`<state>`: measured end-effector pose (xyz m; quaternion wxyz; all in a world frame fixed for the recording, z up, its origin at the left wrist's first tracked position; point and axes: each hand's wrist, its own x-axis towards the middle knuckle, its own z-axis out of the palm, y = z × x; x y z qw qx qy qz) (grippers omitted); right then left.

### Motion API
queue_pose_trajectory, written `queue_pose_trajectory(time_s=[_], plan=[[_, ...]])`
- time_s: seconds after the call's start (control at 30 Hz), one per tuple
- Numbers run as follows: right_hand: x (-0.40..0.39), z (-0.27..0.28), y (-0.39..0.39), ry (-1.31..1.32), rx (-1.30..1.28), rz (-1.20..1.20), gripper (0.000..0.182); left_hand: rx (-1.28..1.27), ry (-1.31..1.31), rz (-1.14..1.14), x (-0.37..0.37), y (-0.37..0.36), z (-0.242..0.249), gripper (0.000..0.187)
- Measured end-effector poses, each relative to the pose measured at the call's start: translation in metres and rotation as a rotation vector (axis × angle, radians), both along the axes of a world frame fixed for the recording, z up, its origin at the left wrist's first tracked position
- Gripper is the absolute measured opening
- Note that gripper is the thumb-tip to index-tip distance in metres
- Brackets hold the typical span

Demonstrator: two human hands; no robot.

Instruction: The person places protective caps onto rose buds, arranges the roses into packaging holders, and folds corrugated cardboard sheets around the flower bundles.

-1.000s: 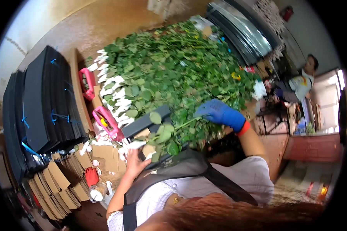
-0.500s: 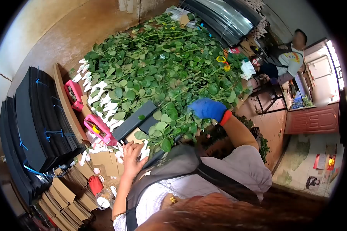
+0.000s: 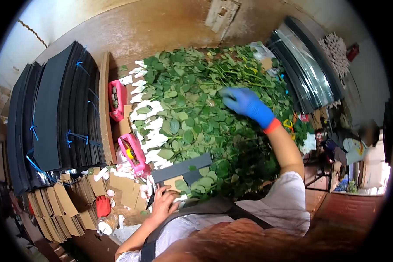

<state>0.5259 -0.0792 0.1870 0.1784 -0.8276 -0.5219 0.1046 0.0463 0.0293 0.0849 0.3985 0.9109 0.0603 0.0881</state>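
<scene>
Leafy green stems [image 3: 196, 100] cover the table, their white-wrapped ends [image 3: 155, 135] lined up on the left side. My right hand [image 3: 244, 104], in a blue glove with a red cuff, reaches over the middle of the foliage; its fingers are smeared by motion. Near the table's front edge, my bare left hand [image 3: 163, 204] rests with fingers spread at a cardboard piece [image 3: 174, 182] and a dark grey board [image 3: 183, 169]. A few leafy stems [image 3: 201, 183] lie across that board, close to my body.
Two pink tape dispensers [image 3: 117, 100] stand left of the stems. Further left are stacked black sheets [image 3: 56, 109] and folded cardboard [image 3: 59, 205]. A jar [image 3: 107, 225] sits at the lower left. Plastic-covered sheets [image 3: 308, 65] lie back right. Another person [image 3: 351, 146] is at the far right.
The view has turned. My gloved right hand has moved away from the stems beside the grey board, farther over the foliage. My left hand stays by the board.
</scene>
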Motion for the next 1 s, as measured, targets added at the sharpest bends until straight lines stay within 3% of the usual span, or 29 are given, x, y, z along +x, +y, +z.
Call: queue_pose_trajectory(time_s=[0.03,0.1,0.13,0.2,0.23,0.3,0.4,0.47,0.67,0.7,0.83,0.97,1.0], plan=[[0.024,-0.027,0.031,-0.213,0.153,0.015,0.043,-0.014,0.02,0.019,0.002,-0.001,0.0,0.038],[0.071,-0.069,0.094,-0.465,0.086,-0.008,0.061,0.003,0.036,0.033,0.003,0.0,0.001,0.039],[0.088,-0.089,0.124,-0.591,-0.052,-0.114,0.062,0.009,0.052,0.025,0.003,0.001,0.001,0.038],[0.115,-0.14,0.152,-0.693,-0.09,-0.243,0.05,-0.007,0.069,0.025,0.003,0.0,0.001,0.036],[0.123,-0.153,0.163,-0.571,-0.267,-0.257,0.049,0.008,0.085,0.014,0.003,0.002,0.004,0.036],[0.122,-0.145,0.178,-0.332,-0.629,-0.293,0.049,0.018,0.096,0.007,0.001,0.002,0.0,0.037],[0.106,-0.116,0.131,-0.193,-0.044,-0.32,0.037,0.032,0.103,0.018,0.004,0.001,0.011,0.037],[0.096,-0.093,0.082,-0.251,0.294,-0.196,0.029,0.035,0.063,0.033,0.003,0.0,0.005,0.035],[0.056,-0.038,-0.02,0.117,0.451,-0.182,0.032,-0.07,0.101,0.057,0.002,-0.005,0.004,0.025],[0.05,-0.035,-0.026,0.284,0.478,-0.222,0.033,-0.083,0.11,0.064,0.003,-0.006,0.006,0.025],[0.042,0.002,-0.036,0.393,0.604,-0.167,0.031,-0.11,0.119,0.075,0.008,-0.006,0.013,0.024],[0.035,0.007,-0.028,0.306,0.244,-0.065,0.025,-0.151,0.121,0.085,0.008,-0.005,0.015,0.022],[0.038,0.001,-0.029,0.158,-0.043,-0.014,0.023,-0.145,0.114,0.088,0.007,-0.006,0.014,0.022]])
